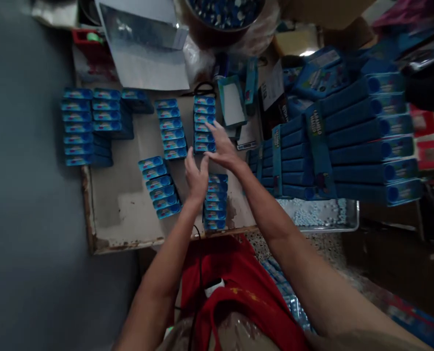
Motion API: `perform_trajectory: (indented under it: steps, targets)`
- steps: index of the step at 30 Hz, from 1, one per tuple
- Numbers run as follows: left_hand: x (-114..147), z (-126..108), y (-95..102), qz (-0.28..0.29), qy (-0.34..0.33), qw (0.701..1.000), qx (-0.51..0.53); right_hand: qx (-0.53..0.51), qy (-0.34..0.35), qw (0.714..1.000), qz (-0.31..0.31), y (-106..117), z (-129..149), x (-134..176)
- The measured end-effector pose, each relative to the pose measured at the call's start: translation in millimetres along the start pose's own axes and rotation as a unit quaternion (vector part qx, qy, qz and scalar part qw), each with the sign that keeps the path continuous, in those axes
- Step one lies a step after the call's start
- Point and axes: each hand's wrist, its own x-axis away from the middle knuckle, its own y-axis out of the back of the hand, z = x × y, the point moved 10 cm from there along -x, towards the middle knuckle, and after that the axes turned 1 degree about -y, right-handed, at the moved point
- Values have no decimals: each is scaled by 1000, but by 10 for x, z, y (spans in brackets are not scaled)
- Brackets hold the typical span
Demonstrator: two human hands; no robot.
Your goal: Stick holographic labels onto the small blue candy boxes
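The right hand (224, 147) has thumb and fingers spread apart, the fingers over a row of blue boxes (204, 101) on the tabletop (129, 204); the left hand (198, 176), its thumb apart from its fingers, is at that row's near end, though I cannot tell whether it touches. The row's long axis runs away from the person, while each narrow, glossy printed face lies crosswise. Nearby, similar rows stand, the near-left one (160, 187) slanting. Beyond, an open box (243, 108) shows a white interior; a round bowl (222, 35) contains blue and pale pieces. Rightward, banded long cartons (355, 158) lie above a clear tray (355, 222) of small pale-blue pieces.
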Motion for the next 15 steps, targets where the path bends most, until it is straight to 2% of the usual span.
perform_trajectory:
  steps: [2,3,4,6,8,10,11,12,13,15]
  targets:
    - [747,-88,333,-32,27,999,15,-118,-48,991,-36,48,-205,357]
    - [1109,-68,479,-43,65,997,21,-163,-89,982,-40,23,-337,542]
    - [1442,-5,562,-29,114,993,33,-195,-129,972,-38,-23,-457,717]
    - [2013,231,549,51,237,967,77,-235,-192,953,-19,-142,-627,986]
    - [2476,546,420,116,388,900,162,-274,-225,935,17,-276,-697,1119]
    - [2768,791,230,134,511,811,252,-309,-243,918,58,-401,-709,1149]
    - [2822,872,125,133,545,779,281,-316,-245,914,73,-444,-704,1142]
    - [2820,937,23,130,558,765,294,-316,-244,913,80,-472,-699,1126]
    - [2778,992,-69,126,556,767,295,-313,-242,915,81,-489,-698,1111]
    - [2669,1070,-210,105,531,791,285,-307,-244,917,70,-515,-724,1114]
